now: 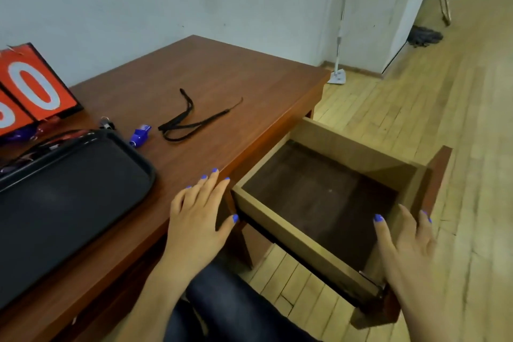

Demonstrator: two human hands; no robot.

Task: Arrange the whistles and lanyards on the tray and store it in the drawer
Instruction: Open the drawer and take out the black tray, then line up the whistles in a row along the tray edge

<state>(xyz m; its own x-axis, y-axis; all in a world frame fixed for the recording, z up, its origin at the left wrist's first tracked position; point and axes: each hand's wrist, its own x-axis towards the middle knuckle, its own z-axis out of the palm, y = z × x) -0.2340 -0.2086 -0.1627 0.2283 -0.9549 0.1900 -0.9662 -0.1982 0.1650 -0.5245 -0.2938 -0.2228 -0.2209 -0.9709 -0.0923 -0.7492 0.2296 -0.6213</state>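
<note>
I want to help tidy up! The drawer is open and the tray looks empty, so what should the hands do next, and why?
Probably reach the left hand to the blue whistle and put it on the black tray. The black lanyard lies loose on the desk too.

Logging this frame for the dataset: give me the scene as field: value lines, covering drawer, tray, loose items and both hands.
drawer: pulled open, nothing visible inside
tray: black, on desk, visible part bare
blue whistle: on desk, beside tray's far corner
black lanyard: loose on desk, beyond the whistle
left hand: flat on desk edge, fingers straight, holds nothing
right hand: at drawer front, fingers straight, thumb inside; contact unclear
scoreboard: red flip cards, far left of desk
</note>
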